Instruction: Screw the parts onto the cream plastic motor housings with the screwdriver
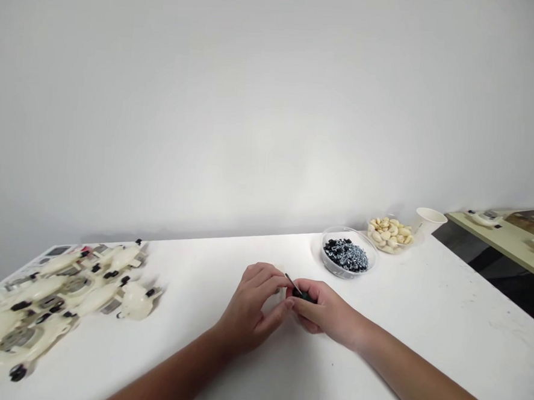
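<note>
My right hand [317, 302] is wrapped round a small screwdriver [305, 296] with a dark handle. Its thin metal shaft points up and to the left. Close beside it, my left hand [260, 305] has its fingers curled and its thumb and fingertips drawn together near the shaft. A sliver of something pale shows between the two hands; most of it is hidden behind the fingers. Both hands are low over the white table [193, 364].
Several cream plastic parts [98, 298] with black ends spread over the left side. At the back right stand a clear dish [335, 268] of screws and black pieces, a tub [389, 234] of cream pieces and a paper cup [430, 219]. Another table [508, 242] lies beyond.
</note>
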`<move>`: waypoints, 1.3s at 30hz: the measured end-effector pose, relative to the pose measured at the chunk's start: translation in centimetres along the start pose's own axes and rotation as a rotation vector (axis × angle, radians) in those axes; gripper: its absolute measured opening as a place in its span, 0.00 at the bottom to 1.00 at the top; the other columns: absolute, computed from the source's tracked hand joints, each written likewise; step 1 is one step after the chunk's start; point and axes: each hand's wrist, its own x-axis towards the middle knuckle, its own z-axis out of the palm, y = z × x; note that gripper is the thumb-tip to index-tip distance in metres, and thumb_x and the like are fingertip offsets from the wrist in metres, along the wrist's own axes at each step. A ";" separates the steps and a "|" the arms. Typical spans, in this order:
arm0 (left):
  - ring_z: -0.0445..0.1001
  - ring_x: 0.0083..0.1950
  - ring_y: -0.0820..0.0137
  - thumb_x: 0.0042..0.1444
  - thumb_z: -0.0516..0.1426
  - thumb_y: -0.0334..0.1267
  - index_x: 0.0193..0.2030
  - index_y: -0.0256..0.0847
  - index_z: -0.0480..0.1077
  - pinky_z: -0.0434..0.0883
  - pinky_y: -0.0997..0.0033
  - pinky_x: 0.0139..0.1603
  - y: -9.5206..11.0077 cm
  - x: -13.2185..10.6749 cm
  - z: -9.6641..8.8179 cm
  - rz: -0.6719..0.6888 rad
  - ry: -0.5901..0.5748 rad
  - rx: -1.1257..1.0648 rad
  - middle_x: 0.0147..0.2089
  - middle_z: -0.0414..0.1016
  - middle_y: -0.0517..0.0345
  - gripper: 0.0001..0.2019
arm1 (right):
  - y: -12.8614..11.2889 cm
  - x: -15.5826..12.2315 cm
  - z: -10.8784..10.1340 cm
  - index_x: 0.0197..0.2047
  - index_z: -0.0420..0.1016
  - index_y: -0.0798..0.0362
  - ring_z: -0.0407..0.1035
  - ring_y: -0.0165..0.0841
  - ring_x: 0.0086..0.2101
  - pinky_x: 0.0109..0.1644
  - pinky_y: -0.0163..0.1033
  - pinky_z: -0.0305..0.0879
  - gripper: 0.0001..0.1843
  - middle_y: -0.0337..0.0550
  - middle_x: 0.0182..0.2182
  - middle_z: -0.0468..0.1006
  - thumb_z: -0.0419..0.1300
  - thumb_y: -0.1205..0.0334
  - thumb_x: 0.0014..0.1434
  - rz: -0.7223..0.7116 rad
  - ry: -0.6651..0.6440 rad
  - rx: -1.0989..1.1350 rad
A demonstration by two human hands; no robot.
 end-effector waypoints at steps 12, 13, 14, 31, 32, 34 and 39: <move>0.71 0.49 0.62 0.63 0.59 0.33 0.41 0.43 0.71 0.66 0.58 0.55 -0.7 -0.2 1.4 0.033 0.106 -0.009 0.44 0.76 0.53 0.02 | -0.8 -1.4 0.7 0.38 0.73 0.49 0.70 0.35 0.36 0.40 0.39 0.61 0.06 0.37 0.35 0.80 0.57 0.63 0.68 -0.131 0.112 -0.537; 0.71 0.50 0.62 0.64 0.59 0.32 0.42 0.43 0.70 0.66 0.58 0.56 -0.8 -0.2 1.5 0.042 0.114 -0.019 0.44 0.76 0.54 0.02 | -0.8 -1.5 0.8 0.38 0.73 0.49 0.71 0.36 0.36 0.41 0.39 0.62 0.06 0.37 0.35 0.81 0.57 0.61 0.69 -0.132 0.107 -0.539; 0.70 0.52 0.62 0.65 0.58 0.32 0.44 0.43 0.69 0.66 0.58 0.57 -0.9 -0.3 1.5 0.046 0.119 -0.035 0.46 0.76 0.54 0.03 | -0.9 -1.5 0.8 0.39 0.73 0.49 0.72 0.36 0.37 0.41 0.40 0.62 0.08 0.38 0.35 0.82 0.57 0.58 0.70 -0.131 0.102 -0.538; 0.73 0.49 0.67 0.68 0.52 0.25 0.55 0.41 0.69 0.73 0.65 0.52 0.7 -1.4 1.7 0.184 0.041 -0.184 0.48 0.74 0.50 0.13 | -1.5 -1.0 -0.4 0.39 0.74 0.51 0.58 0.26 0.22 0.26 0.35 0.51 0.13 0.37 0.29 0.79 0.63 0.49 0.67 -0.183 0.273 -0.328; 0.73 0.48 0.67 0.68 0.53 0.26 0.55 0.41 0.69 0.74 0.65 0.51 0.9 -1.4 1.9 0.174 0.014 -0.211 0.49 0.75 0.49 0.13 | -1.4 -1.0 -0.5 0.39 0.74 0.51 0.58 0.27 0.22 0.26 0.35 0.52 0.13 0.36 0.28 0.78 0.63 0.49 0.66 -0.184 0.269 -0.318; 0.75 0.44 0.69 0.69 0.54 0.30 0.53 0.41 0.72 0.76 0.68 0.46 1.0 -1.5 2.3 0.050 -0.025 -0.294 0.47 0.76 0.50 0.10 | -1.5 -1.0 -0.6 0.39 0.74 0.51 0.60 0.27 0.23 0.27 0.36 0.53 0.13 0.35 0.27 0.76 0.63 0.50 0.67 -0.195 0.277 -0.325; 0.76 0.35 0.70 0.65 0.61 0.44 0.46 0.38 0.79 0.80 0.71 0.32 0.2 -0.7 3.0 -0.420 0.004 -0.672 0.39 0.78 0.53 0.11 | -1.9 -1.3 -0.5 0.39 0.76 0.50 0.68 0.32 0.31 0.36 0.38 0.61 0.08 0.36 0.29 0.77 0.62 0.55 0.67 -0.299 0.388 -0.460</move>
